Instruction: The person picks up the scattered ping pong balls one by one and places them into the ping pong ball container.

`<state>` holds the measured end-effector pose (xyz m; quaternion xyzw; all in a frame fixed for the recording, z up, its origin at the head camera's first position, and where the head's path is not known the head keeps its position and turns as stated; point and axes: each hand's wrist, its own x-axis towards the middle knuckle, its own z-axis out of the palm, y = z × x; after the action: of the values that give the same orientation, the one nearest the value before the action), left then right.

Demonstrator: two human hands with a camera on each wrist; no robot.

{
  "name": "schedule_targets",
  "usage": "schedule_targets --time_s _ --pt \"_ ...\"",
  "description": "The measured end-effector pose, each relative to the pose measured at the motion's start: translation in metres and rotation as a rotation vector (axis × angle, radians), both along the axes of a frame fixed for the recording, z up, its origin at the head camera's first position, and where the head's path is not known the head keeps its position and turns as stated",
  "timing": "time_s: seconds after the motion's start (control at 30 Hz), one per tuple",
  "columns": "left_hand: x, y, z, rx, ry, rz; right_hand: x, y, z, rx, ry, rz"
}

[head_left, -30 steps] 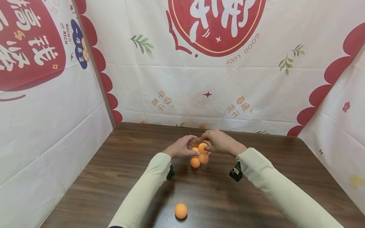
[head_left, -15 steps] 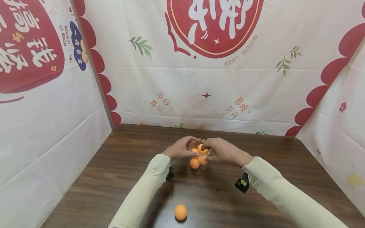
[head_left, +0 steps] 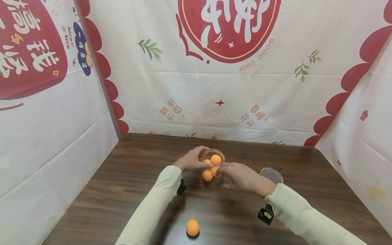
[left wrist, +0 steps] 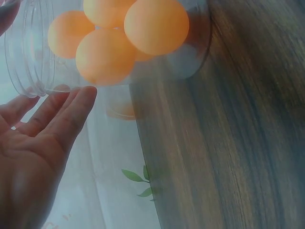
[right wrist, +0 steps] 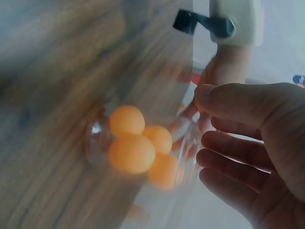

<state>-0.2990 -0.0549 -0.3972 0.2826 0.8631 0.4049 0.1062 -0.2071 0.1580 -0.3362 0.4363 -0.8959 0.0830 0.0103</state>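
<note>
A clear plastic jar [head_left: 223, 156] stands on the brown table with several orange ping-pong balls [head_left: 215, 160] in it. In the head view my left hand [head_left: 193, 159] grips the jar at its left side near the rim; the left wrist view shows the fingers against the jar's ribbed neck [left wrist: 29, 52]. My right hand [head_left: 244, 177] is just right of the jar, fingers loosely bent and holding nothing. The right wrist view shows a gap between its thumb and fingers. Another orange ping-pong ball [head_left: 192, 227] lies on the table nearer to me.
A clear round lid [head_left: 271, 175] lies on the table right of the jar, partly hidden by my right arm. The wooden table [head_left: 137, 160] ends at a white printed cloth [head_left: 196, 85] behind. More cloth hangs at both sides.
My right hand has let go of a ping-pong ball at the jar's mouth and drawn back right and toward me. The lid has come into sight. My left hand stays on the jar.
</note>
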Motion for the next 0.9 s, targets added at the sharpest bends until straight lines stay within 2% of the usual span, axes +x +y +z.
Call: schedule_targets --time_s 0.2,0.37,0.9 --pt "0.000 0.000 -0.001 -0.004 0.026 -0.009 0.019 -0.009 -0.006 0.028 0.001 0.027" --pt "0.003 0.000 0.000 -0.001 0.016 0.002 0.033 -0.018 -0.009 0.024 -0.021 0.060" --pt "0.005 0.000 0.000 0.007 0.003 0.011 0.056 -0.047 -0.023 0.063 -0.071 0.102"
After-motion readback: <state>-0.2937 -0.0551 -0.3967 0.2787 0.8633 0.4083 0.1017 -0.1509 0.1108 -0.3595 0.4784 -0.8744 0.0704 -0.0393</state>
